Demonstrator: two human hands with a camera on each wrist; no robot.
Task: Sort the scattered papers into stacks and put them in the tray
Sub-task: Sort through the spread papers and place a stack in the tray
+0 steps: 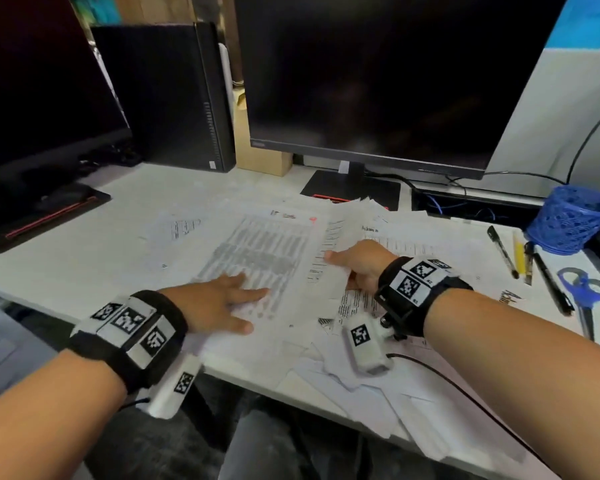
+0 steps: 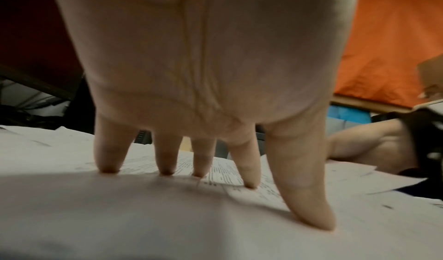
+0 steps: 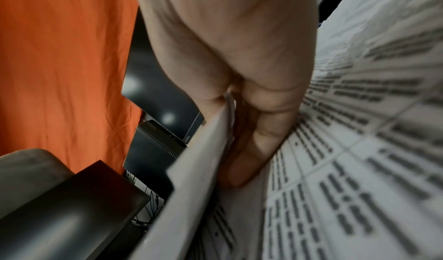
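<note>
White printed papers [image 1: 257,251] overhang the desk edge [image 1: 243,372]; left hand [image 1: 219,303] presses flat, right hand [image 1: 357,265] pinches a lifted sheaf [image 1: 340,237]

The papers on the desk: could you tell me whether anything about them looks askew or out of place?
Yes. Loose white sheets lie fanned at odd angles over the desk's near edge, below the right hand, and look liable to slide off. No tray is visible.
</note>
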